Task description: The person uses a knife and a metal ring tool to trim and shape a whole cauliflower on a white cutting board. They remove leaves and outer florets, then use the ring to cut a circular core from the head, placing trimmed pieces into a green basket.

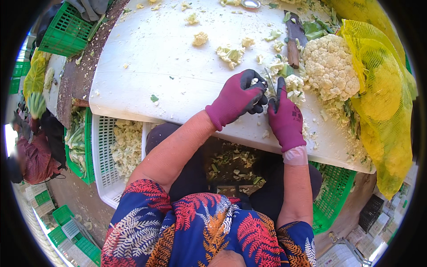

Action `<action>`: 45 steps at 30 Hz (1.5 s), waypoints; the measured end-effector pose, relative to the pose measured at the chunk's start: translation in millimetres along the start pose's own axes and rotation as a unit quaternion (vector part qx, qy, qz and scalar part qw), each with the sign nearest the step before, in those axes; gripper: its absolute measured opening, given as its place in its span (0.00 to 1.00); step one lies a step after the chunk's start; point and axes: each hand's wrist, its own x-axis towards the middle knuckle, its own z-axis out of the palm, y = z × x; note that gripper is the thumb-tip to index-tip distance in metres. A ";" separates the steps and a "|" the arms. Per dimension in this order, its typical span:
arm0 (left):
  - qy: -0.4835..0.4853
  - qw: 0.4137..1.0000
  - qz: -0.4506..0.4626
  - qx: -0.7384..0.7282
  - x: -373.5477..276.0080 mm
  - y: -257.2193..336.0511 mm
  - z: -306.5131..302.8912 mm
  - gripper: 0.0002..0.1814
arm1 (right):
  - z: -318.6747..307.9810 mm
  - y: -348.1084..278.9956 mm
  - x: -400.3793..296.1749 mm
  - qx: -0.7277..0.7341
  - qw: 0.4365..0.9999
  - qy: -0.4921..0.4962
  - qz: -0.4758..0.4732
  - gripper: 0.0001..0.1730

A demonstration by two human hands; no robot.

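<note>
My left hand (243, 95), in a purple glove with dark coated fingers, is closed around a small cauliflower floret (254, 81), mostly hidden by the fingers. Beside it my right hand (285, 116), gloved alike, grips a small knife (270, 81) with its thin blade pointing up and away from me; the handle is hidden in the fist. Both hands are over the front part of the white tabletop (143, 80). Cut cauliflower pieces (295, 87) lie just beyond the right hand. A large cauliflower head (331, 66) rests farther right, against a yellow mesh bag (383, 100).
A cleaver (293, 40) with a wooden handle lies at the back right. Loose florets (231, 56) dot the tabletop. Below its edge stand a white crate (106, 157) holding florets and a green crate (334, 197). Another person (36, 153) is at the far left.
</note>
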 end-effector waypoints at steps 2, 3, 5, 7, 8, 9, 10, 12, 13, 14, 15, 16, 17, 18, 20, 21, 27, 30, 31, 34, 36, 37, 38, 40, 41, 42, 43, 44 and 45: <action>0.076 0.996 0.048 -0.004 10.5 -5.2 -14.6 0.10 | 0.4 15.3 -3.5 0.174 0.984 -0.032 -0.008 0.41; 0.119 0.988 0.098 -0.001 13.8 -1.1 -25.0 0.11 | 1.2 18.5 -7.0 0.267 0.962 -0.048 -0.012 0.41; 0.184 0.943 0.206 0.185 17.4 10.1 -44.2 0.12 | -3.7 22.5 -12.9 0.371 0.928 -0.044 0.009 0.36; 0.265 0.796 0.287 0.462 27.9 17.6 -63.3 0.15 | -11.5 19.8 -17.3 0.566 0.821 -0.023 0.077 0.35; 0.279 0.793 0.228 0.492 30.4 15.4 -67.3 0.19 | -16.9 16.9 -19.4 0.545 0.834 -0.007 0.090 0.32; 0.268 0.748 0.250 0.553 35.0 14.2 -69.1 0.21 | -18.2 19.0 -20.3 0.540 0.838 0.007 0.077 0.31; 0.255 0.699 0.269 0.611 40.4 13.2 -68.9 0.23 | -20.2 24.1 -20.2 0.536 0.842 0.020 0.065 0.30; 0.233 0.634 0.227 0.701 53.2 14.4 -64.4 0.27 | -24.8 35.8 -15.1 0.561 0.825 0.030 0.055 0.27; 0.233 0.627 0.191 0.719 57.7 21.4 -63.0 0.26 | -23.2 37.1 -16.1 0.554 0.829 0.041 0.068 0.27; 0.232 0.630 0.184 0.718 62.8 16.3 -64.3 0.26 | -21.5 35.3 -18.6 0.546 0.833 0.051 0.081 0.27; 0.239 0.628 0.183 0.718 70.1 17.9 -65.6 0.26 | -24.9 32.9 -14.7 0.539 0.836 0.066 0.085 0.27; 0.235 0.631 0.184 0.716 75.9 18.7 -65.6 0.25 | -26.4 35.5 -14.5 0.566 0.818 0.049 0.091 0.27; 0.231 0.634 0.184 0.715 81.3 19.9 -65.3 0.25 | -25.9 39.3 -13.1 0.565 0.819 0.047 0.085 0.27; 0.222 0.639 0.180 0.714 83.3 17.1 -64.3 0.24 | -21.2 44.1 -15.9 0.564 0.820 0.041 0.086 0.27; 0.212 0.646 0.211 0.702 86.7 18.3 -71.2 0.23 | -19.0 49.8 -15.6 0.576 0.810 0.052 0.094 0.27; 0.206 0.647 0.227 0.698 87.1 23.2 -71.0 0.22 | -20.2 54.7 -16.2 0.578 0.810 0.048 0.089 0.27; 0.128 0.626 0.214 0.739 101.0 47.9 -31.1 0.22 | -27.4 67.9 -14.5 0.524 0.841 0.110 0.075 0.25; 0.076 0.590 0.150 0.790 120.9 53.5 -7.2 0.27 | -26.0 82.6 -10.1 0.269 0.948 0.168 0.013 0.27; 0.072 0.602 0.134 0.784 127.7 53.8 -2.7 0.27 | -23.1 85.7 -9.9 0.158 0.967 0.197 -0.018 0.27; 0.059 0.628 0.119 0.766 142.2 51.1 7.6 0.27 | -27.2 99.1 -2.6 0.004 0.984 0.178 -0.003 0.27; 0.057 0.651 0.138 0.744 140.2 48.3 0.8 0.26 | -23.2 100.0 -2.5 -0.069 0.981 0.182 -0.004 0.28; 0.054 0.664 0.147 0.731 138.9 44.5 -1.9 0.25 | -20.7 101.7 -3.8 -0.107 0.977 0.182 -0.002 0.29; 0.059 0.678 0.186 0.708 138.6 37.0 -2.9 0.24 | -20.0 105.0 -4.4 -0.103 0.978 0.182 0.010 0.30; 0.071 0.683 0.214 0.695 134.3 27.3 -3.7 0.23 | -22.7 108.6 -6.5 -0.028 0.986 0.163 0.028 0.31; 0.077 0.685 0.229 0.687 134.0 22.8 -5.1 0.23 | -24.1 108.9 -9.5 0.009 0.987 0.153 0.037 0.32; 0.095 0.693 0.264 0.664 135.4 16.1 -9.1 0.22 | -27.8 106.1 -15.1 0.010 0.989 0.147 0.034 0.31; 0.096 0.728 0.261 0.627 131.9 16.4 -13.4 0.22 | -34.6 101.7 -20.7 0.011 0.990 0.139 0.029 0.31; 0.097 0.761 0.258 0.588 126.2 17.8 -20.5 0.21 | -40.3 97.4 -24.7 0.011 0.991 0.132 0.023 0.30; 0.094 0.788 0.256 0.552 121.4 22.2 -28.2 0.21 | -42.3 92.4 -27.1 -0.003 0.984 0.179 -0.015 0.30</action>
